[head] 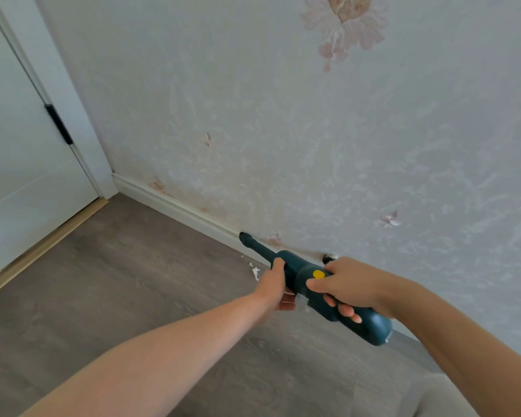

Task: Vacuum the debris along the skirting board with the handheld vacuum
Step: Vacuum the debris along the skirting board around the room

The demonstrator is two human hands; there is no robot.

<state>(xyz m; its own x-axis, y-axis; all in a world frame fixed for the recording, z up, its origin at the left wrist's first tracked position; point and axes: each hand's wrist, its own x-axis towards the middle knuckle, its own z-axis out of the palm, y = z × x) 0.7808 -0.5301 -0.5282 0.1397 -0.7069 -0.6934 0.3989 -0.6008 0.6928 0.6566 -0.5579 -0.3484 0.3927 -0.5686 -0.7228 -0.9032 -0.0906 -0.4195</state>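
Right hand (351,284) grasps the rear grip of the dark teal plastic handheld vacuum (310,276), thumb beside its round yellow button (318,274). Left hand (275,281) clasps the barrel at 10 o'clock from the right. The tapered nozzle's bristled tip (245,237) touches the white moulded skirting board (175,206). White flaky debris (255,271) lies on the grey wood-grain floor (118,266), just beside the left hand. Embossed floral wallpaper (313,130) beyond.

I see the handheld vacuum (307,273) between my hands, left hand (275,281) ahead of right hand (348,285). Its brush tip (245,237) touches the skirting board (175,206) beyond them; debris (255,271) lies on the floor (118,281) just left of my left hand.
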